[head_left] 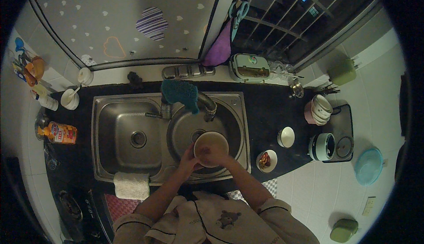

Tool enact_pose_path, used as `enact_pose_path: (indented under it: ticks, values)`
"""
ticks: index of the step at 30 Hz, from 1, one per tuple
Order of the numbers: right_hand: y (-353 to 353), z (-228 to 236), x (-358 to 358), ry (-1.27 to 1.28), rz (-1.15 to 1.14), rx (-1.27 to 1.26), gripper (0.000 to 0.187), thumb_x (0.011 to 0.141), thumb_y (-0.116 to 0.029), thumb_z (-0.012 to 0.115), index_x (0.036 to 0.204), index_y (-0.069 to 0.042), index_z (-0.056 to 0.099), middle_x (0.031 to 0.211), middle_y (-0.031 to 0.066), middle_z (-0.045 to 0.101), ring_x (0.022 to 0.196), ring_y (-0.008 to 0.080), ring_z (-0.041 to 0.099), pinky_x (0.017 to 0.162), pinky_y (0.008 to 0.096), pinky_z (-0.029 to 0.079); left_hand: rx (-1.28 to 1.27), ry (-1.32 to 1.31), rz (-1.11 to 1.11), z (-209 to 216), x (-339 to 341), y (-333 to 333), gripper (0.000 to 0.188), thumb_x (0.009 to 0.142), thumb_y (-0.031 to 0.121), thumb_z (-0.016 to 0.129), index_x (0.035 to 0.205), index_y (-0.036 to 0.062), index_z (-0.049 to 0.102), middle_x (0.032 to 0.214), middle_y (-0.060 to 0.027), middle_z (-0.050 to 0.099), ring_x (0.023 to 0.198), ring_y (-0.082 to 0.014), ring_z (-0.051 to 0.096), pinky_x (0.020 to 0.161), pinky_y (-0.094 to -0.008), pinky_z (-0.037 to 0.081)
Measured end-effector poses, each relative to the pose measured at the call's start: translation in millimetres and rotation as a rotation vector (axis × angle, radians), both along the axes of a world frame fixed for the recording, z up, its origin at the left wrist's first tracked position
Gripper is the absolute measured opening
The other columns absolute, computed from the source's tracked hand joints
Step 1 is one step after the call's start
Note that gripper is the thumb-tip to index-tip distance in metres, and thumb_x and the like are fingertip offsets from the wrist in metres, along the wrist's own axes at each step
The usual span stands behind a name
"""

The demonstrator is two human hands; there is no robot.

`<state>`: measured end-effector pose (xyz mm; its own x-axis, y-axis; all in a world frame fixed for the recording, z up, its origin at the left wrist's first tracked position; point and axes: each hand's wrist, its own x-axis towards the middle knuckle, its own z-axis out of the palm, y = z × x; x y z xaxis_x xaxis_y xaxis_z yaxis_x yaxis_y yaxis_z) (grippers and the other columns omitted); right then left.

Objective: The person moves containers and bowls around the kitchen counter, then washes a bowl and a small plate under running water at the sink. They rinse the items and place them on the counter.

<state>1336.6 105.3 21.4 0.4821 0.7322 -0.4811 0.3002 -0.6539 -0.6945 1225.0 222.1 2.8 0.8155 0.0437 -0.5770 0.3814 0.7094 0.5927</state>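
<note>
A pale round bowl [210, 136] is held over the front of the round right-hand sink basin [174, 136], its opening facing up. My left hand [188, 161] grips its left side by the rim. Inside the bowl lies my right hand [214, 154], reached in over the near right rim. Its fingers look dim and smeared, so their pose is unclear. Above the basin hangs the curved faucet [206, 102], with a teal cloth [180, 94] draped over it. I cannot make out running water.
Right of the sink stand a small bowl with reddish-brown food pieces [265, 160], another white bowl [286, 137] and stacked bowls [321, 109]. A beige towel [131, 185] hangs over the sink's front edge. An orange bottle [62, 133] lies at the left.
</note>
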Motion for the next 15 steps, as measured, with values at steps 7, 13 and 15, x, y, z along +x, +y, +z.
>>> enact_pose_path:
  ticks: [7,13,15]
  values:
    - [-12.5,-20.0,4.6,-0.441,-0.020,-0.034,0.027,0.069,-0.019,0.061,0.094,-0.010,0.064,0.093,0.0127,0.063,0.086,0.0298,0.060,0.077,0.0398,0.047,-0.017,0.015,-0.044,-0.5,-0.8,-0.5,0.072,0.076,0.004,0.059,0.137,0.0160,0.023,0.130,-0.0062,0.039,0.113,-0.0224,0.046,0.079,-0.0377,0.052]
    - [-6.8,-8.5,6.6,-0.346,-0.019,-0.174,0.019,0.066,-0.019,0.062,0.082,-0.010,0.066,0.080,0.0120,0.065,0.075,0.0284,0.062,0.071,0.0391,0.049,-0.030,0.003,-0.035,-2.0,-2.3,-2.5,0.073,0.075,0.004,0.059,0.137,0.0155,0.022,0.129,-0.0076,0.041,0.111,-0.0222,0.048,0.076,-0.0362,0.053]
    - [-10.7,-13.7,5.3,-0.429,-0.011,-0.173,0.016,0.066,-0.018,0.062,0.079,-0.010,0.067,0.078,0.0110,0.065,0.074,0.0280,0.062,0.071,0.0387,0.049,-0.061,-0.020,-0.022,-3.7,-2.0,-3.7,0.073,0.075,0.003,0.058,0.137,0.0151,0.021,0.128,-0.0086,0.041,0.110,-0.0223,0.049,0.076,-0.0366,0.053]
